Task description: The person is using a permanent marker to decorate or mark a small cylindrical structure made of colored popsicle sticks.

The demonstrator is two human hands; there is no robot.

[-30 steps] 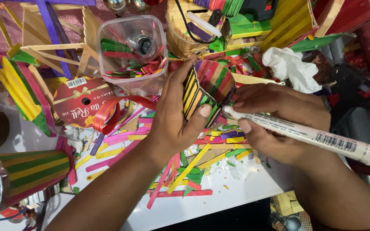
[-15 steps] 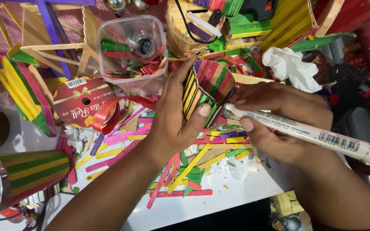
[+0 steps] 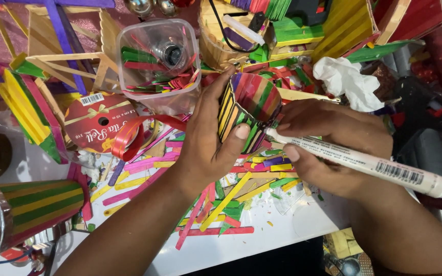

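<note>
My left hand grips a small cup-shaped holder made of coloured craft sticks, tilted so its open mouth faces up and right. My right hand holds a white marker pen like a pencil. The pen's tip touches the holder's striped outer wall near my left thumb. Both hands hover above a heap of loose coloured sticks on the white table.
A clear plastic tub of sticks stands behind my left hand. A red ribbon spool lies to the left, a striped stick-covered can at the lower left. Crumpled white tissue and stick-built boxes crowd the back right.
Hardly anything differs: the marker has shifted slightly along the holder's wall, while my left hand keeps the same grip.
</note>
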